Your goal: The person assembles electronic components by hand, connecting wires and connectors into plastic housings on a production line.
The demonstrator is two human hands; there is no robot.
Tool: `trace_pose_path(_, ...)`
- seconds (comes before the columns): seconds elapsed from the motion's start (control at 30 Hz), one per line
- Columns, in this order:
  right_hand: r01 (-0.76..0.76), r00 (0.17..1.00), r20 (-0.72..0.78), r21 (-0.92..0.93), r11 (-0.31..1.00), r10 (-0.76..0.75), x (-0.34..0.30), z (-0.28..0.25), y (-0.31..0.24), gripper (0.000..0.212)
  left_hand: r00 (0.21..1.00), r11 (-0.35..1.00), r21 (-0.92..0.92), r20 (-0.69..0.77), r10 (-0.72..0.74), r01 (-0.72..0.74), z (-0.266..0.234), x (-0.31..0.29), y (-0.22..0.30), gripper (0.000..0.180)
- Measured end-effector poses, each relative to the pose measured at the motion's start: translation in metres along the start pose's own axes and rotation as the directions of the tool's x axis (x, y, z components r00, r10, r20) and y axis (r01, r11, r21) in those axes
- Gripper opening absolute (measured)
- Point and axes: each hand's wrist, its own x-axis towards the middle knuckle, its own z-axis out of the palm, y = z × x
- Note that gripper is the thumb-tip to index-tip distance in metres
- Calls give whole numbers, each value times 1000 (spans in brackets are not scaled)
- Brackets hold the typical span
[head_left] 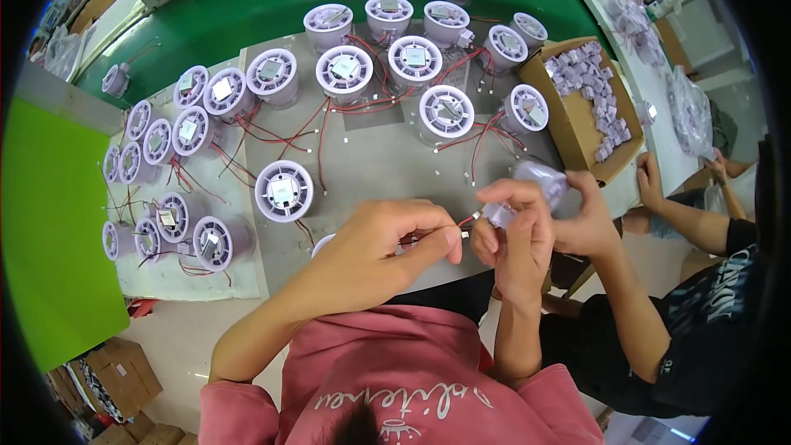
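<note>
Between the thumb and fingers of my left hand (pixel 400 235) are thin red and black wires (pixel 466 222). Their small white plugs stick out toward my other hand. My right hand (pixel 527 251) pinches a small pale-purple plastic part (pixel 498 214), just right of those plugs; whether they touch I cannot tell. A pale-purple rim (pixel 322 243) shows beside my left wrist, mostly hidden by it. Further left stands a round pale-purple unit (pixel 284 190) with a spoked top and a square label, its wires trailing onto the grey mat (pixel 371 161).
Several more purple units (pixel 344 70) with loose wires stand across the mat and table. A cardboard box (pixel 579 152) at right holds many small purple parts (pixel 589 78). Close to my right hand, a co-worker's hand (pixel 589 218) is by a translucent purplish item (pixel 540 180). Another person's hands are further right.
</note>
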Motion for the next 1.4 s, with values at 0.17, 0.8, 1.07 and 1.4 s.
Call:
trace_pose_path(0.17,36,998,49,25,999,-37,3,0,5,43,999,1000,-23,47,-3,4,-1,-1,1,20)
trace_pose_path(0.8,110,985,147,-146,983,-88,9,-18,8,30,999,997,-72,-55,-2,-2,0,7,-2,22)
trace_pose_path(1.07,227,953,292,-508,831,-82,15,-23,-15,32,992,993,32,62,-114,112,-5,12,7,19)
trace_pose_path(1.4,193,936,351,-584,788,30,21,-32,-17,32,995,938,346,-78,64,-33,-1,8,-4,11)
